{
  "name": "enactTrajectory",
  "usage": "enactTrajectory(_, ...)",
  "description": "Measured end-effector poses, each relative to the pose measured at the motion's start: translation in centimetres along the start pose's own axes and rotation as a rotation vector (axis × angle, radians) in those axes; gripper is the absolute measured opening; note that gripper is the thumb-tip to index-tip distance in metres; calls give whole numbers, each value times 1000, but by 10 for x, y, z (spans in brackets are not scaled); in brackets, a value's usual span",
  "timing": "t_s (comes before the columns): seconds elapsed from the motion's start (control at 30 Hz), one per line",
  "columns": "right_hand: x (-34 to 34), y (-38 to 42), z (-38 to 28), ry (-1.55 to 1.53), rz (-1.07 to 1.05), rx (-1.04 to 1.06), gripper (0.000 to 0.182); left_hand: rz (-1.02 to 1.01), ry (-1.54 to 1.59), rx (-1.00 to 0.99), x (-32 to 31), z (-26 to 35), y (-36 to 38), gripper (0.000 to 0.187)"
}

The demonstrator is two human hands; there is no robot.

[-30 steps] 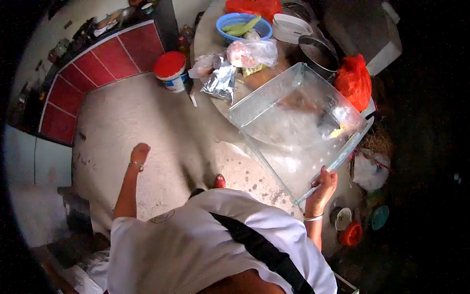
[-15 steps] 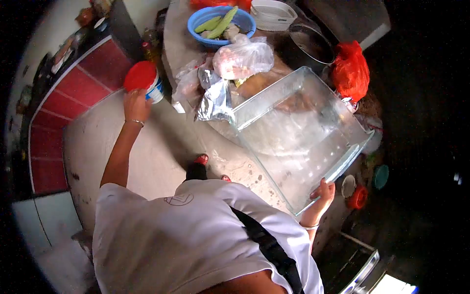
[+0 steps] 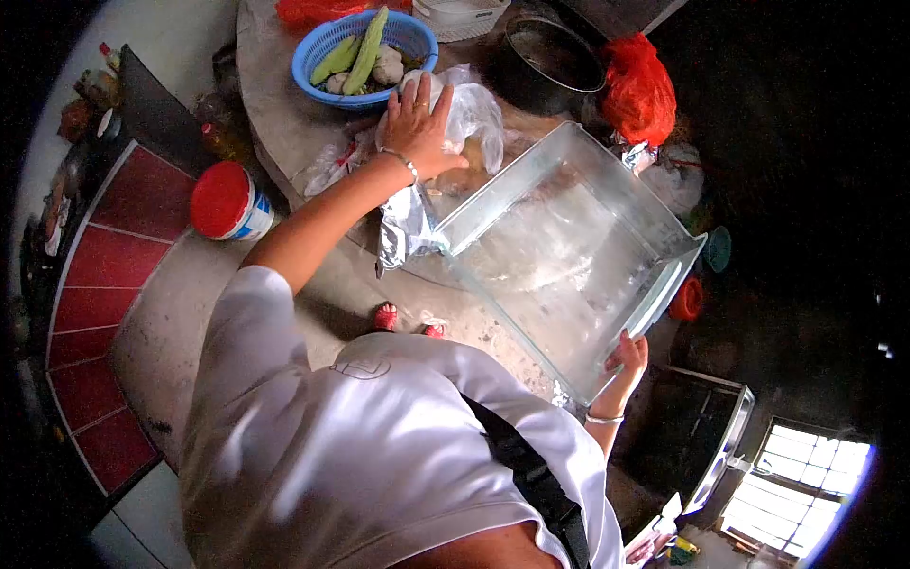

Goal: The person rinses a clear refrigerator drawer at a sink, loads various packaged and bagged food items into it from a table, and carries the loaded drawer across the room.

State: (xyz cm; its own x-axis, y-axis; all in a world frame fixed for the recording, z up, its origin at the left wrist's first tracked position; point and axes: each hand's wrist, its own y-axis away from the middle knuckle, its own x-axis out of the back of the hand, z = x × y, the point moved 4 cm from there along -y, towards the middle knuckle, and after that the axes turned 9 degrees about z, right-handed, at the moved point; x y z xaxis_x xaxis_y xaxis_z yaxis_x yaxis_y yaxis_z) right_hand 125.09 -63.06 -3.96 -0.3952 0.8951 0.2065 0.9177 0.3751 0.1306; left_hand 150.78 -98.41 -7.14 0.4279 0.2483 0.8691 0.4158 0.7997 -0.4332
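Note:
My right hand (image 3: 626, 368) grips the near right rim of a large see-through drawer-like bin (image 3: 559, 256), its fingers curled over the edge. The bin is tilted and overlaps the round table. My left hand (image 3: 417, 133) is stretched forward with fingers spread, over a clear plastic bag (image 3: 482, 119); it partly hides the bag. Just below that wrist lies a silver foil pouch (image 3: 403, 228), close to the bin's left corner. A blue basket (image 3: 313, 90) holding long green gourds (image 3: 365, 57) and pale lumps stands right beyond my left fingertips.
A tub with a red lid (image 3: 218, 201) stands at the left, beside the red-tiled counter (image 3: 118, 261). On the table (image 3: 270, 114) are a black pot (image 3: 555, 62), a white basket (image 3: 460, 17) and a red plastic bag (image 3: 640, 90). Basins and a barred window (image 3: 796, 474) show at the right.
My left hand has let go of the red-lidded tub and moved right and up to the plastic bag, its fingers now spread. My right hand keeps its hold on the bin.

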Motion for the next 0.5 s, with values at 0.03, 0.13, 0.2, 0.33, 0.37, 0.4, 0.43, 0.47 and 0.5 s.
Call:
enactTrajectory(0.03,0,1,0,0,-2,4,19,-74,-50,40,-4,1,-6,109)
enactTrajectory(0.13,3,-1,-3,-10,8,7,17,-58,-50,220,-28,0,-21,113)
enactTrajectory(0.2,6,-4,1,-31,4,-1,17,13,-80,310,-45,-4,-29,114)
enactTrajectory(0.33,10,-8,8,-76,-14,-19,16,-55,-100,407,-57,-15,-45,105)
enactTrajectory(0.37,11,-9,8,-76,-16,-19,16,-64,-112,421,-60,-17,-47,97)
enactTrajectory(0.4,11,-10,7,-68,-16,-16,16,-74,-124,435,-63,-21,-50,89)
enactTrajectory(0.43,10,-12,7,-60,-15,-13,16,-83,-136,449,-67,-27,-53,81)
enactTrajectory(0.47,10,-12,7,-52,-14,-13,16,-45,-128,415,-72,-32,-55,61)
enactTrajectory(0.5,10,-13,6,-50,-14,-17,16,-42,-125,399,-78,-38,-57,59)
